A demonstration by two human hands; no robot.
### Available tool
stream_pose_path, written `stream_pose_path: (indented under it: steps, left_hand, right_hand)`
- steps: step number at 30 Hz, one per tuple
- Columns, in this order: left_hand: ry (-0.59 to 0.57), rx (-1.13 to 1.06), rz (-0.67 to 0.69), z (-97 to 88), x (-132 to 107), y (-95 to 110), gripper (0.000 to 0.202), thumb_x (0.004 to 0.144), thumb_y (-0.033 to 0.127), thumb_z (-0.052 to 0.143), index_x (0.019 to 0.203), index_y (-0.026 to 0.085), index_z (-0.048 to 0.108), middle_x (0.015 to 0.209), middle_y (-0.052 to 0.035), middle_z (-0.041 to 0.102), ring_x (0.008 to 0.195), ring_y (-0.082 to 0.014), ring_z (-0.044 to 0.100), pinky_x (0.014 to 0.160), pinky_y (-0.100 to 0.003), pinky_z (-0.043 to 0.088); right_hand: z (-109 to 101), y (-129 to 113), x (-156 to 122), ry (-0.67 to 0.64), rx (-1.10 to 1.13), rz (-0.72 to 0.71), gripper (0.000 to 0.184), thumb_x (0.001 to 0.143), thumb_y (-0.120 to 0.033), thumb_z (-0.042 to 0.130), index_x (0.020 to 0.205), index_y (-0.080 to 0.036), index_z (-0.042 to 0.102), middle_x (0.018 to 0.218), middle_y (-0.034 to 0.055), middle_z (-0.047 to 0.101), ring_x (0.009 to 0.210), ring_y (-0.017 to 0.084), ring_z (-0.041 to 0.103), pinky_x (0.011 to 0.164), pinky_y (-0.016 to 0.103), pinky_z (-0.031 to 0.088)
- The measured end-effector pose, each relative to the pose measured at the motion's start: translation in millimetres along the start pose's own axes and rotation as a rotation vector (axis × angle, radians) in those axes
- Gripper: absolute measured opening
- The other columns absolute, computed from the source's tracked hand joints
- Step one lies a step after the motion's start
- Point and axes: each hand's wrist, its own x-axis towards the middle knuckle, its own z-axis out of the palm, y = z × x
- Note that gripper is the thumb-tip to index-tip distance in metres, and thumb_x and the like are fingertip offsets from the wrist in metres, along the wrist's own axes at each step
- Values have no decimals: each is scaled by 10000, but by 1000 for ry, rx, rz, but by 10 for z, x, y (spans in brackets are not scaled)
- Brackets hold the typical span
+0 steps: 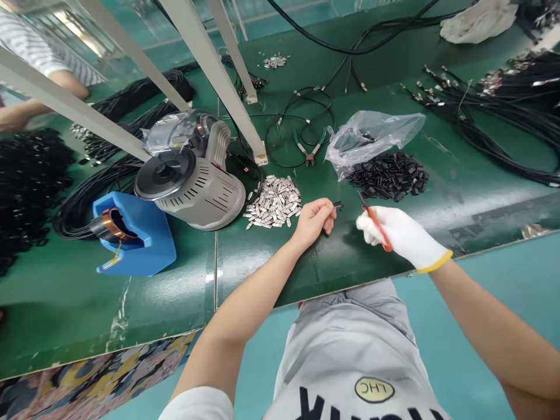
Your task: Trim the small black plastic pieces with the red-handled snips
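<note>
Orange-handled snips (375,224): long axis diagonal, tips pointing up-left toward a small black piece (337,205).
Gloved right hand (405,236): closed, gripping the snips.
Bare left hand (312,221): closed, pinching the black piece, its end jutting right.
Gap: narrow, between snip tips and piece.
Green workbench (262,280) edge: just below both hands; silver clips (273,201) beside left hand.

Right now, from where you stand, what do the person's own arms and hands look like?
The left hand is bare, with no glove. The right hand wears a white fabric glove finished with a yellow cuff. Both forearms are uncovered, and a white short sleeve shows at the top of the left arm.
</note>
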Motion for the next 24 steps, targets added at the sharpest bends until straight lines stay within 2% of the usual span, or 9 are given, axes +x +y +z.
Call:
stream_pose_path:
  steps: [3, 4, 6, 11, 16, 21, 24]
  left_hand:
    - [-6, -39, -33, -21, 23, 27, 396, 897, 509, 647, 685, 189, 548, 448, 80, 412, 375, -70, 436, 437, -224, 360]
    - [-17, -36, -37, -24, 24, 32, 388, 892, 497, 651, 679, 189, 551, 446, 78, 414, 375, -70, 435, 437, -225, 359]
    - [-28, -28, -44, -29, 21, 35, 370, 893, 476, 648, 677, 189, 557, 447, 74, 415, 377, -70, 441, 439, -226, 359]
    - [-40, -3, -38, -38, 30, 17, 340, 908, 431, 620, 681, 187, 550, 457, 77, 395, 376, -65, 442, 432, -216, 315]
    - [-76, 67, -50, -48, 38, -1, 336, 902, 436, 610, 695, 180, 541, 537, 51, 489, 397, -44, 451, 431, -199, 269]
    - [-127, 37, -73, -67, 30, 32, 276, 885, 370, 601, 703, 174, 535, 578, 41, 524, 401, -37, 455, 424, -195, 230]
    - [-124, 23, -58, -68, 37, 46, 264, 890, 331, 581, 688, 168, 533, 571, 49, 506, 392, -33, 453, 427, -192, 240]
  right_hand:
    - [-99, -3, 14, 179, -751, -81, 643, 907, -813, 446, 995, -207, 643, 797, 98, 700, 692, 245, 622, 629, 326, 288]
    - [-104, 1, 30, 196, -909, -116, 661, 923, -800, 428, 1047, -191, 653, 839, 119, 714, 718, 261, 636, 640, 333, 273]
    - [-92, 5, 65, 182, -1090, -193, 675, 958, -767, 388, 1094, -162, 656, 890, 151, 720, 762, 285, 653, 665, 345, 256]
    - [-88, -39, 105, 140, -1201, -278, 678, 986, -750, 339, 1035, -144, 639, 868, 160, 696, 775, 298, 644, 691, 354, 214]
    - [-152, -83, 106, 142, -1241, -342, 607, 1010, -676, 396, 1019, -113, 623, 831, 159, 673, 771, 288, 638, 684, 365, 166]
    - [-214, -84, 130, 86, -1221, -361, 652, 1008, -710, 390, 1068, -116, 650, 875, 168, 703, 814, 291, 648, 681, 362, 141]
    - [-250, -63, 118, 108, -1204, -368, 625, 1005, -705, 409, 1052, -133, 658, 868, 156, 710, 816, 292, 658, 677, 365, 149]
